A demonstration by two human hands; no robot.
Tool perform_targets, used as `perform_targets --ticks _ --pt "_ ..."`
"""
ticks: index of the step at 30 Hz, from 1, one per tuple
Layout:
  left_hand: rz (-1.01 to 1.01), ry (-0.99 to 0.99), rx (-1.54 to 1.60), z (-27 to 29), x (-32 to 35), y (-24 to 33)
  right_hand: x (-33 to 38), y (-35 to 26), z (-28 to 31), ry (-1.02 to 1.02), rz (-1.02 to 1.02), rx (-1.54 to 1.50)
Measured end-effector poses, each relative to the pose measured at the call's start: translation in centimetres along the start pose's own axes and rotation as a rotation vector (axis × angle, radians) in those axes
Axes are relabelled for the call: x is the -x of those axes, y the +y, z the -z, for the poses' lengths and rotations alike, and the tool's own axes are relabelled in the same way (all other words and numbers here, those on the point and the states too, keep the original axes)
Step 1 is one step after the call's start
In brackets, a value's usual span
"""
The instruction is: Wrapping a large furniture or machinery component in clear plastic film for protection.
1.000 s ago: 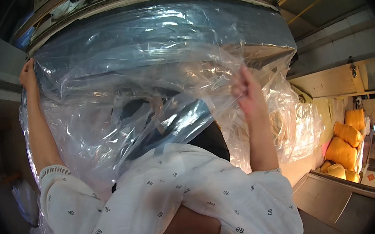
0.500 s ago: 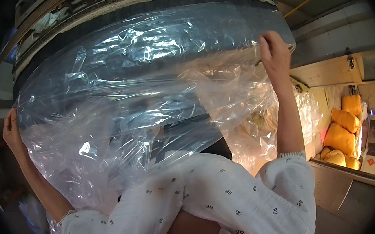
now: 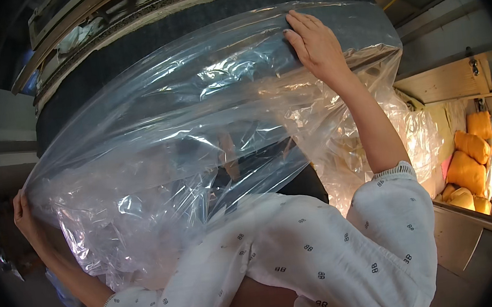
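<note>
A big sheet of clear plastic film [image 3: 196, 128] is spread over a large dark grey upholstered slab [image 3: 146, 39] that fills the upper view. My right hand [image 3: 315, 43] lies flat on the film near the slab's upper right, fingers together, pressing the plastic against the dark fabric. My left hand [image 3: 22, 212] is low at the far left and grips the film's edge, pulling it outward. Both forearms come out of white patterned sleeves [image 3: 303, 254].
A wooden frame edge [image 3: 96, 17] runs above the slab. At the right a wooden shelf [image 3: 452, 77] holds more clear plastic [image 3: 415, 131], and several orange-yellow bundles [image 3: 466, 168] are stacked beside it. A pale wall [image 3: 0, 118] stands at the left.
My right hand has climbed higher and left onto the dark slab. My left hand has dropped from the upper left to low at the left, dragging the film down.
</note>
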State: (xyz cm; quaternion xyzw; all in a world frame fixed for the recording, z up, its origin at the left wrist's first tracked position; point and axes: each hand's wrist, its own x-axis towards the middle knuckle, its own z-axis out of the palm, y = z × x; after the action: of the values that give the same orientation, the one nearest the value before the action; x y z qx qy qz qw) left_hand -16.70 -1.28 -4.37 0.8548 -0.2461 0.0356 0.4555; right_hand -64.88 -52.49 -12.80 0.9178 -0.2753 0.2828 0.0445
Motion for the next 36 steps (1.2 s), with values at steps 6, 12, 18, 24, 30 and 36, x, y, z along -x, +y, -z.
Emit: perform_targets --ticks 6,12,18,24,30,36 --pt "-0.106 -0.038 -0.182 1.8 4.3 1.9 -3.0 2.9 -1.3 0.023 -0.081 -0.116" --pt "0.090 -0.057 -0.221 4.5 9.4 -4.0 -4.7 7.8 -3.8 0.011 -0.292 -0.306" --pt "0.038 0.494 0.518 -1.1 5.8 0.0 -10.3 9.2 0.5 0.215 -0.344 -0.934" --pt "-0.150 0.314 0.381 -14.9 -6.5 3.7 -9.3 14.5 -2.7 0.407 -0.702 -0.039" --pt "-0.045 0.147 0.155 -22.2 -11.9 0.7 -6.9 17.3 -6.0 0.417 -0.662 -0.483" --pt "-0.026 0.069 0.333 -25.1 -15.6 0.3 -8.4 20.8 -7.9 0.390 -0.608 -0.409"
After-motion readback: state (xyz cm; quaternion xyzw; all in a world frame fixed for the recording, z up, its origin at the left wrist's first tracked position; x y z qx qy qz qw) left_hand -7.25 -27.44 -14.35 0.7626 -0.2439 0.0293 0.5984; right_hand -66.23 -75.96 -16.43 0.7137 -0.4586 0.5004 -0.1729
